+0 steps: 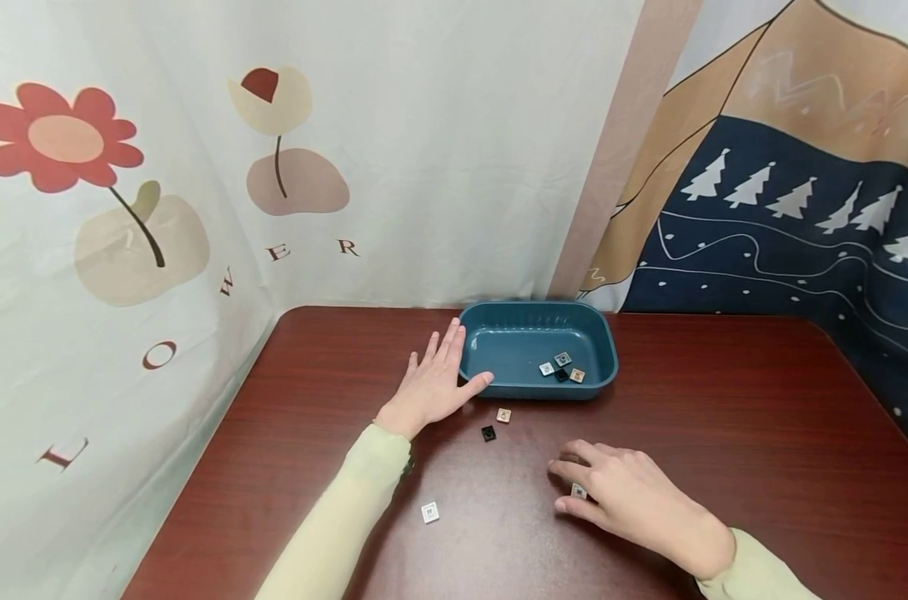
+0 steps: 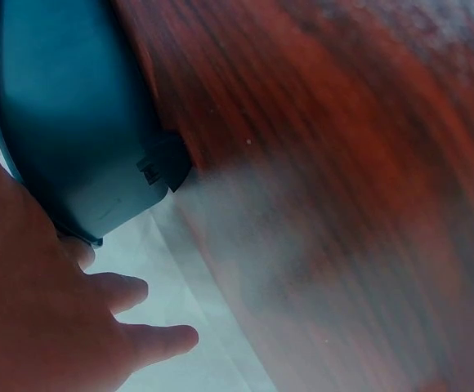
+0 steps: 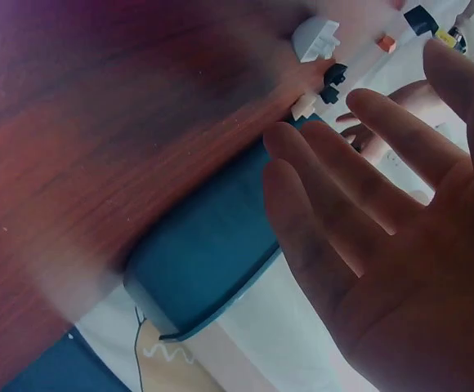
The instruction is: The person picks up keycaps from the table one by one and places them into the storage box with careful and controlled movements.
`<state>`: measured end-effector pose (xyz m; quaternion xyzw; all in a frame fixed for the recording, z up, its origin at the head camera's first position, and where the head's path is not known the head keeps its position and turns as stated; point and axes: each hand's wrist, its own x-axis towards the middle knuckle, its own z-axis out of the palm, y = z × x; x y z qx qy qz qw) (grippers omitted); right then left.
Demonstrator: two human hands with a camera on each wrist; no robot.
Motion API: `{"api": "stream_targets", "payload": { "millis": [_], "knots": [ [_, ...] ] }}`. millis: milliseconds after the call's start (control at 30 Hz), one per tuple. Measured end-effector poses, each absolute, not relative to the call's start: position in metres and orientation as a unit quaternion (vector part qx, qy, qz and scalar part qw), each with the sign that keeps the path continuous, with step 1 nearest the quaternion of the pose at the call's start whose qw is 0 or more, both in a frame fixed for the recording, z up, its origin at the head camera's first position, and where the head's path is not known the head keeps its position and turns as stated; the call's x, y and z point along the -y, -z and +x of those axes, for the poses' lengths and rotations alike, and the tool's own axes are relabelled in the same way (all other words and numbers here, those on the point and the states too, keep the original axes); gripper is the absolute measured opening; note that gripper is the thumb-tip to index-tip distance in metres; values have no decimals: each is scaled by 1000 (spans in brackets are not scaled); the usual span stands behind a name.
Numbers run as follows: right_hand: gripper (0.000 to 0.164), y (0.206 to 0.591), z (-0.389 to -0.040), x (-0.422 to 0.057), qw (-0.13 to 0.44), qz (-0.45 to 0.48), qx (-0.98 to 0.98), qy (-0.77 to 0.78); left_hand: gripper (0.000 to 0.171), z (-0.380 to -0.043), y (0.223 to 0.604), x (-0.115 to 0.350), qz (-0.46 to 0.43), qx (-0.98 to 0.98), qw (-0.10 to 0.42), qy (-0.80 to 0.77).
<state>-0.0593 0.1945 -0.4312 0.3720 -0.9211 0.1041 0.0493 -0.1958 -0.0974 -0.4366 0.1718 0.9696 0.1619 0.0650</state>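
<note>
— Where are the little caps?

— They look like keycaps. Four lie together in the right half of the blue-green tray (image 1: 529,393): a white one, a grey one, a black one and a beige one. On the counter (image 1: 724,400), a beige keycap (image 1: 504,415) and a black keycap (image 1: 489,433) sit just in front of the tray, and a white keycap (image 1: 430,512) lies nearer the person

— And the left hand (image 1: 431,390)?

— Wide, fingers straight and apart at the tray's left end, thumb by the near corner of the rim. I'd say it's there to steady the tray, since something so light could slide; it isn't wrapped round it

— What's the right hand (image 1: 629,492) got?

— Nothing gripped, as far as I can see. The fingers and thumb are apart, with a pale keycap (image 1: 579,492) showing between thumb and forefinger. That gap would suit a pinch on such a small, low piece; whether skin touches it, I can't tell

— And why the tray at the back?

— Probably to leave the near counter free for both hands
</note>
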Motion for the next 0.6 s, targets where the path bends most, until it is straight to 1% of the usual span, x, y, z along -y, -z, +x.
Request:
{"api": "stream_targets", "payload": {
  "millis": [167, 400, 600],
  "knots": [
    [39, 435, -57, -198, 41, 391, 916, -85, 102, -195, 436, 98, 171, -970, 64, -161],
    [39, 442, -56, -201, 60, 406, 908, -82, 101, -193, 435, 98, 172, -969, 56, -170],
    [34, 443, -55, -201, 33, 400, 911, -98, 101, -193, 435, 98, 172, -969, 54, -168]
  ]
}}
